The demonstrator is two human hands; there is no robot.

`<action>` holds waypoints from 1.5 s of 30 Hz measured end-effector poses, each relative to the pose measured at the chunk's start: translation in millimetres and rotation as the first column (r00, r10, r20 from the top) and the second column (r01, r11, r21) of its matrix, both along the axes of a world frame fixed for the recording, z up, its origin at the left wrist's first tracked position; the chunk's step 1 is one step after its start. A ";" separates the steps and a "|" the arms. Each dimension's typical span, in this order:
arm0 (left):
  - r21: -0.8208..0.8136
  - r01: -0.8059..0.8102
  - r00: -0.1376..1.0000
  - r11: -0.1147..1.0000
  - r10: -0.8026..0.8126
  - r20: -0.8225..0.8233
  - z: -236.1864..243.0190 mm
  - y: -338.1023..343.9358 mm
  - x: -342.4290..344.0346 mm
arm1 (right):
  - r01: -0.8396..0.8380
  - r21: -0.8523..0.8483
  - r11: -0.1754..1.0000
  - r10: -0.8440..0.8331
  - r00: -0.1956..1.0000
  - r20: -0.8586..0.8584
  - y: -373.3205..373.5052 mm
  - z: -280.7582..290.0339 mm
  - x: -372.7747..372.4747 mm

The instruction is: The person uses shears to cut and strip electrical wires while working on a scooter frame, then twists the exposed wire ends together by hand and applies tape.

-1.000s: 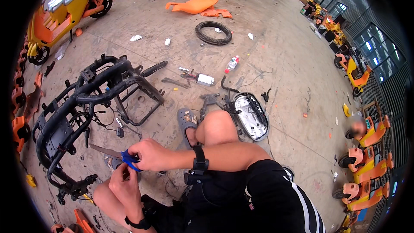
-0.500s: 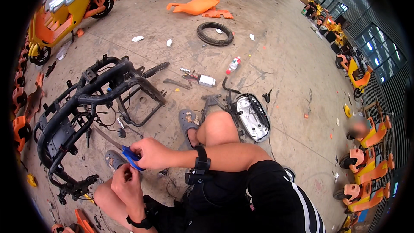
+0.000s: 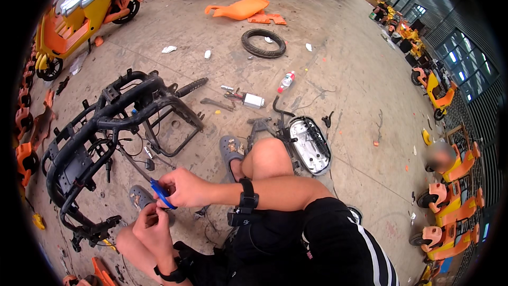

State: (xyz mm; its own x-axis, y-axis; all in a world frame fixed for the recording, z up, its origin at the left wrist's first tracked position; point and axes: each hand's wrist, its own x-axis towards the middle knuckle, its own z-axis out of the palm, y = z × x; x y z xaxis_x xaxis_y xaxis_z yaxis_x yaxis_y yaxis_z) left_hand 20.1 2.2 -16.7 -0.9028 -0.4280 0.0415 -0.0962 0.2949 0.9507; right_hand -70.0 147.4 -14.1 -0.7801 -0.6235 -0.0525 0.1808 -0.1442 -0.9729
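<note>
Blue-handled metal scissors (image 3: 157, 190) are gripped by the right hand (image 3: 186, 189), just beyond the pinched left hand (image 3: 152, 231), whose contents cannot be told. Close handwork is seemingly underway; steadiness is probably needed next.

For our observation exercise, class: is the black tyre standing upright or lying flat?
Lying flat: the black tyre shows as a full oval ring on the floor, which is visible through its open middle.

The black right sleeve (image 3: 333, 238) carried white stripes; black straps (image 3: 247, 193) encircled both wrists; perforated grey clogs (image 3: 228, 157) were worn.
</note>
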 end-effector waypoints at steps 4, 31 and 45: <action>0.190 0.012 0.997 0.982 -0.027 0.079 7.8 -6.7 -0.2 | -0.020 0.124 0.992 0.035 0.992 -0.124 2.5 7.9 -0.6; 0.401 0.143 0.990 0.905 -0.134 -0.051 24.8 -10.7 2.9 | -0.007 0.122 0.992 -0.005 0.995 0.098 4.1 25.6 5.9; 0.023 0.207 0.972 0.978 -0.203 -0.120 31.2 -12.4 2.2 | -0.047 0.115 0.992 0.001 0.927 0.374 1.6 18.1 2.5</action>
